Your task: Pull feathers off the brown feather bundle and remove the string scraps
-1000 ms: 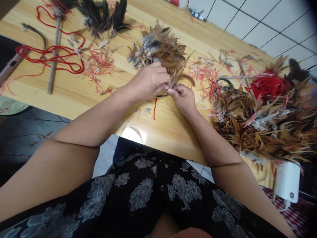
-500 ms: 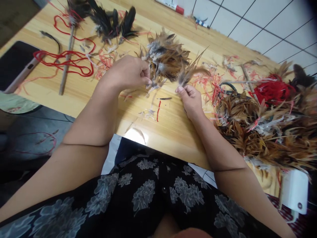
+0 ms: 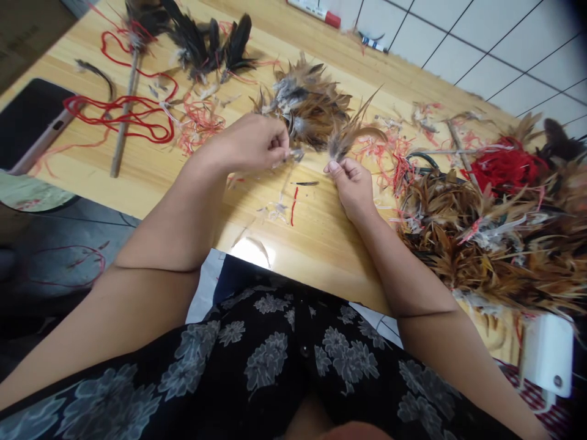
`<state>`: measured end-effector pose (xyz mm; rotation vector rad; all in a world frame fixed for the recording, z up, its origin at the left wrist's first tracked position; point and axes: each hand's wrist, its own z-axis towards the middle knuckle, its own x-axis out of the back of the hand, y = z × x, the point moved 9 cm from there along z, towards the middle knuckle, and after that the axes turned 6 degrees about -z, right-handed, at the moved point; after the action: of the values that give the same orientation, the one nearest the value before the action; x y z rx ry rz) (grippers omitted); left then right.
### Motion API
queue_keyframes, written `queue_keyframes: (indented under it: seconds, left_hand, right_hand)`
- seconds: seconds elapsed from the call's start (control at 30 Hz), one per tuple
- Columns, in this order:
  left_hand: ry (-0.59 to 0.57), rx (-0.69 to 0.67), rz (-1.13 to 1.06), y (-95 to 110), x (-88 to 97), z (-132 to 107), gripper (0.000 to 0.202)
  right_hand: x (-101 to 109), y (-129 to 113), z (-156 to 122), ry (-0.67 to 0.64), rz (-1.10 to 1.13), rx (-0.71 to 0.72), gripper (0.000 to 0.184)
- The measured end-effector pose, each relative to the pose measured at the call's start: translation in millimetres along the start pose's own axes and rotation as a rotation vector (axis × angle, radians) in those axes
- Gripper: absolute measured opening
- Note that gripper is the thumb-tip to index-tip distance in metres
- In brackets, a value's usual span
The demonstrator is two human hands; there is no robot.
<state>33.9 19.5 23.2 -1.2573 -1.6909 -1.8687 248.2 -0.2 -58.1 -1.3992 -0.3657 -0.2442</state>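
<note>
My left hand (image 3: pixel 250 146) is closed in a pinch on a small feather at the near edge of a pile of brown and grey feathers (image 3: pixel 307 101) on the wooden table (image 3: pixel 316 238). My right hand (image 3: pixel 351 183) is closed on the quills of a small bunch of brown feathers (image 3: pixel 351 134) that stands up from its fingertips. The two hands are a short gap apart. A short red thread (image 3: pixel 293 205) and bits of fluff lie on the table just below them.
A big heap of brown feathers (image 3: pixel 495 244) with red yarn (image 3: pixel 502 165) fills the right. Red cord (image 3: pixel 119 110), a stick (image 3: pixel 121 116) and black feathers (image 3: pixel 206 40) lie at the back left. A white device (image 3: pixel 548 351) sits at the right edge, a marker (image 3: pixel 316 11) at the back.
The hands, joined a second ago, came apart. My left hand reached into the feather pile and has now drawn back toward my right hand, which kept its bunch.
</note>
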Motion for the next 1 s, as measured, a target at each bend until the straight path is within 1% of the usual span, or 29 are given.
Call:
queue_keyframes:
  seconds: [0.07,0.1,0.17,0.23,0.3,0.4,0.57,0.7,0.83,0.93,1.0]
  left_hand:
    - [0.042,-0.053,-0.262,1.2,1.1,1.7,0.022]
    - [0.037,-0.071,-0.399,0.4,-2.5,3.7,0.022]
    - [-0.001,-0.086,-0.63,-2.5,-15.6,9.0,0.023]
    - [-0.033,-0.095,-0.768,-4.3,-30.4,14.8,0.023]
    - [-0.038,-0.106,-0.84,-4.6,-42.0,20.0,0.023]
    - [0.003,-0.105,-0.847,-5.5,-50.5,24.8,0.024]
    - [0.096,-0.083,-0.839,-6.9,-50.9,24.2,0.025]
    - [0.086,-0.088,-0.857,-4.8,-53.2,23.8,0.025]
    - [0.058,-0.103,-0.826,-0.5,-57.4,24.6,0.02]
    - [0.022,-0.139,-0.812,6.5,-61.8,24.4,0.016]
    - [0.027,-0.147,-0.82,8.8,-59.8,23.5,0.016]
  right_hand:
    - [0.0,-0.1,-0.1,0.003,0.001,-0.007,0.068]
    - [-0.4,-0.1,-0.2,0.001,0.002,-0.015,0.067]
    - [-1.6,-0.7,-0.7,-0.009,0.005,-0.032,0.063]
    - [-3.1,-1.9,-0.9,-0.021,0.007,-0.043,0.061]
    - [-4.6,-3.5,-0.6,-0.028,0.003,-0.045,0.059]
    - [-6.7,-5.4,0.8,-0.033,-0.009,-0.048,0.059]
    - [-9.8,-8.3,2.5,-0.046,-0.027,-0.055,0.069]
    - [-12.6,-12.1,2.6,-0.079,-0.022,-0.047,0.069]
    - [-15.5,-17.6,2.5,-0.115,0.005,-0.031,0.069]
    - [-15.6,-18.5,2.5,-0.111,0.012,-0.036,0.069]
    - [-15.0,-15.7,2.4,-0.098,0.008,-0.053,0.069]
